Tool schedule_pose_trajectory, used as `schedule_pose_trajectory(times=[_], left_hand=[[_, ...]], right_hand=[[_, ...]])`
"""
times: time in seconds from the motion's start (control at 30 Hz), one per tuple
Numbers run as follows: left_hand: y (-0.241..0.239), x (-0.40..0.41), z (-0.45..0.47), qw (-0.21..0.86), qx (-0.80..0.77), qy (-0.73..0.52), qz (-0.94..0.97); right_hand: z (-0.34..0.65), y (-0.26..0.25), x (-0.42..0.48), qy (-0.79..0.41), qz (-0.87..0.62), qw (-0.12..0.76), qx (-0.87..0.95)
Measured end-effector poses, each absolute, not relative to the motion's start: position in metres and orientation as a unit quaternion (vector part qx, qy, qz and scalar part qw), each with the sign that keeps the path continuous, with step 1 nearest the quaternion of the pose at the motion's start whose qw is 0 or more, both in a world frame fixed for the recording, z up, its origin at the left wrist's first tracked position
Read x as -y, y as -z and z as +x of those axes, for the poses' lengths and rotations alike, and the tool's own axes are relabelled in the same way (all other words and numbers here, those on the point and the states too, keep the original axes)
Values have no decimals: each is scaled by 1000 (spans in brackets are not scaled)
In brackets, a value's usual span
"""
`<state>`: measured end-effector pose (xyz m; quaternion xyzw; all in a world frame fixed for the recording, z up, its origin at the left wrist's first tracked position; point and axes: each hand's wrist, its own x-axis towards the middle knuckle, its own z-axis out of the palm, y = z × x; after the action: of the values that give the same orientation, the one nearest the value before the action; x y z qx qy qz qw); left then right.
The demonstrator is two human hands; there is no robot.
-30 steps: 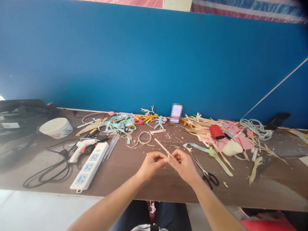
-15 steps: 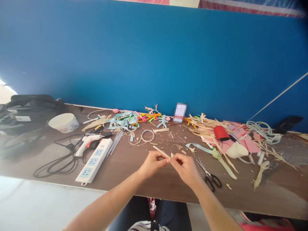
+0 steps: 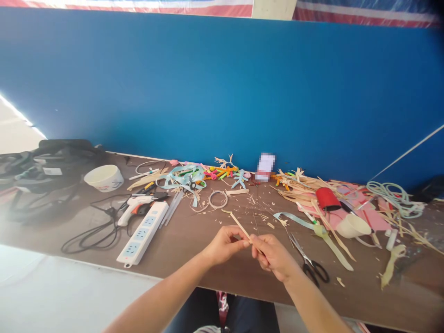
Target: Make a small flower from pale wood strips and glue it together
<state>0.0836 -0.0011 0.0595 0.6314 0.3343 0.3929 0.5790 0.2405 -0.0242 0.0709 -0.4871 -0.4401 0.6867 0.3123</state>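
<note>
Both hands are together above the near middle of the table, on a thin, pale, straw-coloured strip (image 3: 239, 225). My left hand (image 3: 227, 244) is closed, its thumb and fingertips pinching the strip's middle. My right hand (image 3: 272, 253) grips the lower end, with its fingers curled beneath. The strip slants up and left from the hands, its upper end free. Black-handled scissors (image 3: 308, 260) lie on the table just right of my right hand. Beyond the hands, small pale scraps (image 3: 270, 225) and a ring of thin wire or cord (image 3: 218, 200) lie on the tabletop.
At left are a power strip (image 3: 143, 235), a glue gun (image 3: 136, 206), a white bowl (image 3: 104, 178) and a black bag (image 3: 65, 159). Coloured ribbon (image 3: 183, 175) lies at the back. Right are dried strips (image 3: 301, 187), a red cup (image 3: 328, 199) and a pale cup (image 3: 354, 226). A blue panel (image 3: 222, 92) stands behind.
The strip has turned to a steeper slant, and my right hand has shifted its grip, with its fingers now curled more under the lower end. The whole view has shifted slightly.
</note>
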Motion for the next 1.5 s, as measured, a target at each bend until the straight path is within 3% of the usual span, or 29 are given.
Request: schedule_pose_trajectory(times=[0.13, 0.27, 0.43, 0.77, 0.83, 1.03, 1.17, 1.3, 1.4, 1.5], left_hand=[[-57, 0, 76, 590, -339, -382, 626], [-51, -3, 74, 657, -376, -430, 492], [-53, -7, 89, 672, -347, -461, 465], [-47, -9, 94, 637, -364, -452, 508], [-48, -8, 93, 631, -355, -444, 527], [-50, -7, 84, 611, -302, -403, 611], [-47, -6, 80, 604, -307, -389, 624], [-43, -4, 79, 621, -321, -382, 604], [-36, -2, 85, 668, -355, -417, 504], [-30, 0, 98, 705, -379, -445, 401]], right_hand=[[261, -86, 18, -721, -464, 341, 386], [283, -91, 4, -621, -504, 474, 368], [264, -72, 5, -535, -545, 381, 521], [241, -77, 11, -332, -549, 328, 694], [240, -76, 11, -357, -549, 331, 679], [240, -72, 16, -644, -496, 291, 504], [246, -71, 20, -740, -445, 273, 425], [264, -74, 14, -768, -413, 330, 361], [276, -70, 10, -716, -416, 458, 322], [271, -58, 13, -653, -459, 496, 342]])
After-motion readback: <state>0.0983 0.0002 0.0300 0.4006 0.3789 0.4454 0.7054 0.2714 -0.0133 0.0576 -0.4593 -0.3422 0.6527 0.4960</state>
